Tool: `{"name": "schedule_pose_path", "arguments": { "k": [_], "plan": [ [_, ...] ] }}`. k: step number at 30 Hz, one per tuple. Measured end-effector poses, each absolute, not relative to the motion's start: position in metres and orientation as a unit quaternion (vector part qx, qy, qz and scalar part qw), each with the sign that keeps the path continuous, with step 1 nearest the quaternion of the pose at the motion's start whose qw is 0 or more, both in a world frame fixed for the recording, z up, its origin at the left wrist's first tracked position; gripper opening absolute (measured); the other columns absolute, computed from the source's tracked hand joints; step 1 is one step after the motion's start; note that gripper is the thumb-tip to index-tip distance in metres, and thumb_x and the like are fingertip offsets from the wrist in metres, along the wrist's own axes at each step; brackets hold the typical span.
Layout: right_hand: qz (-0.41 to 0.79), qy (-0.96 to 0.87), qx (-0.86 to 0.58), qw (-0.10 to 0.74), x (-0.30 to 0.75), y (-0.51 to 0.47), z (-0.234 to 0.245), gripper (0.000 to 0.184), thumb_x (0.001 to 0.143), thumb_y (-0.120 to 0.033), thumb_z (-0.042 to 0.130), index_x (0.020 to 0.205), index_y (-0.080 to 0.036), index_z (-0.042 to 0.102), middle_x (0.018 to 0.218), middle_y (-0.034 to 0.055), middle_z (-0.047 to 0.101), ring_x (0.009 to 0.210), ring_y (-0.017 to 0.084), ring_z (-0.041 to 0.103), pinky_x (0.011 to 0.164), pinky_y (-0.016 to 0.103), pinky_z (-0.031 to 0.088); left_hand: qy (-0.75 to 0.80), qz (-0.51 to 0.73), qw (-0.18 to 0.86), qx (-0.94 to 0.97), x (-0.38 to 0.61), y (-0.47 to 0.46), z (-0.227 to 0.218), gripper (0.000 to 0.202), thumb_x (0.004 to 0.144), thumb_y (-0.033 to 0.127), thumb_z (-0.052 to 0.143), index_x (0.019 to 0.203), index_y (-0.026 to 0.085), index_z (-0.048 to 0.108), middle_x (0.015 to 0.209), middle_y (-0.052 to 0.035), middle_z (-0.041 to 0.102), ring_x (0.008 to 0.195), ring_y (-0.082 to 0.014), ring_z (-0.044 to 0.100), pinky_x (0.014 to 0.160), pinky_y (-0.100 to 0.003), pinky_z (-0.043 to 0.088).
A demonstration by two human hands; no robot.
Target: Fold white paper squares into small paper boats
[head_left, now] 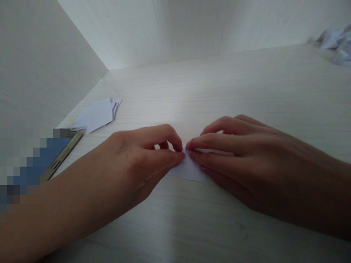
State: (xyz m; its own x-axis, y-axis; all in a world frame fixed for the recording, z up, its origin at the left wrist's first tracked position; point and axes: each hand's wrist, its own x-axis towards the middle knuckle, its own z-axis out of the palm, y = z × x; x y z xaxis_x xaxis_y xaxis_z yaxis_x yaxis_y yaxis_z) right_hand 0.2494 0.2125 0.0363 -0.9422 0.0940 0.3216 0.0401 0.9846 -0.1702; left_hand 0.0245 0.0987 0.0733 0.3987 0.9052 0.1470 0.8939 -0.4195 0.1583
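Note:
A small white piece of paper (192, 171) lies on the pale wood-grain table, partly covered by both hands. A faint crease or ridge runs down it between my fingertips. My left hand (149, 153) is closed, thumb and fingers pinching the paper at its upper left part. My right hand (236, 153) presses its fingertips on the paper's upper right part, the fingers close together and touching it. The fingertips of both hands nearly meet at the top of the paper. Its lower edge shows between them and looks slightly uneven.
Several white paper pieces (95, 114) lie in a loose pile at the back left. A phone-like device (64, 151), partly pixelated, sits beside my left forearm. Clear crumpled plastic (342, 51) and papers are at the far right. White panels (192, 29) bound the table behind and left.

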Motion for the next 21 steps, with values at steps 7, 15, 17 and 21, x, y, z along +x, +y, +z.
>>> {"name": "schedule_pose_path", "arguments": {
  "k": [7, 15, 17, 21],
  "plan": [
    [0.107, -0.979, -0.053, 0.164, 0.2488, 0.2115, 0.0371, 0.028, 0.107, -0.017, 0.05, 0.114, -0.02, 0.077, 0.103, 0.0101, 0.077, 0.098, 0.025, 0.068, 0.089, 0.042, 0.055, 0.54, 0.104, 0.044, 0.834, 0.0247, 0.0991, 0.0734, 0.029, 0.103, 0.012, 0.055, 0.093, 0.025, 0.078, 0.102, 0.0005, 0.077, 0.063, -0.009, 0.062, 0.07, -0.02, 0.054],
    [0.094, -0.981, -0.051, 0.16, 0.2486, 0.2112, 0.0378, 0.028, 0.106, -0.016, 0.051, 0.109, -0.021, 0.078, 0.103, 0.0094, 0.077, 0.098, 0.025, 0.068, 0.089, 0.041, 0.055, 0.537, 0.11, 0.056, 0.834, 0.0243, 0.1008, 0.072, 0.028, 0.101, 0.011, 0.055, 0.094, 0.026, 0.077, 0.102, 0.0015, 0.077, 0.065, -0.0096, 0.063, 0.069, -0.021, 0.054],
    [0.088, -0.981, -0.045, 0.166, 0.2491, 0.2113, 0.0368, 0.029, 0.106, -0.015, 0.051, 0.109, -0.021, 0.079, 0.104, 0.0089, 0.078, 0.099, 0.025, 0.068, 0.089, 0.041, 0.055, 0.539, 0.112, 0.059, 0.833, 0.0242, 0.1004, 0.0723, 0.028, 0.101, 0.01, 0.055, 0.093, 0.026, 0.077, 0.102, 0.0017, 0.077, 0.066, -0.0097, 0.063, 0.07, -0.021, 0.054],
    [0.085, -0.982, -0.041, 0.166, 0.2503, 0.2112, 0.0361, 0.029, 0.105, -0.013, 0.052, 0.109, -0.021, 0.08, 0.107, 0.0091, 0.078, 0.1, 0.026, 0.069, 0.09, 0.043, 0.055, 0.54, 0.112, 0.063, 0.832, 0.0241, 0.0994, 0.0731, 0.026, 0.101, 0.01, 0.056, 0.093, 0.025, 0.076, 0.102, 0.0012, 0.076, 0.068, -0.01, 0.064, 0.071, -0.021, 0.055]
  ]
}}
